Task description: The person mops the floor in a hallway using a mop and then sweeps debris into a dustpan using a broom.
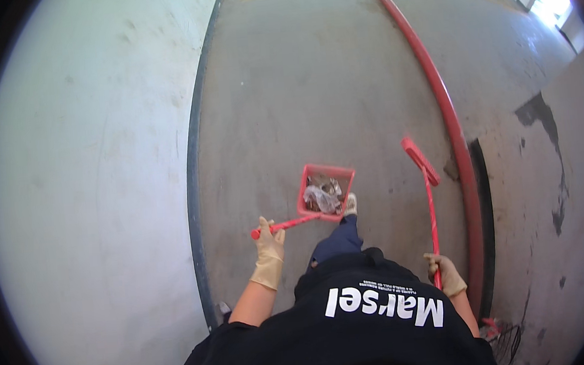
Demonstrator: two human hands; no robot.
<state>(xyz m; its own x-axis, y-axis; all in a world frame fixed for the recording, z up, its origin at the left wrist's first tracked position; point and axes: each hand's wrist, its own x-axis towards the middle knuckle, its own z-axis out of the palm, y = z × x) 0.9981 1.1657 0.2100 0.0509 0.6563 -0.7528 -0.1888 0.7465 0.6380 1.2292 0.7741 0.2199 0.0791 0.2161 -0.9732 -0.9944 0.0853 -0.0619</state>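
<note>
My left hand point(270, 243), in a pale rubber glove, grips the end of a red handle. That handle joins a red dustpan point(303, 189) in front of my foot. Inside the pan lie crumpled clear plastic point(320, 200) and brown debris. My right hand point(445, 272), gloved as well, is closed around the handle of a red broom point(432, 212). The broom's head point(420, 161) points away from me, close to a red pipe on the right. Whether the dustpan touches the floor I cannot tell.
A long red pipe point(435, 76) runs along the right, with a dark strip point(486, 218) beside it. To the left rises a pale wall point(101, 172) with a dark base edge point(194, 154). My shoe point(350, 203) is beside the dustpan. Dark wires point(508, 343) lie at lower right.
</note>
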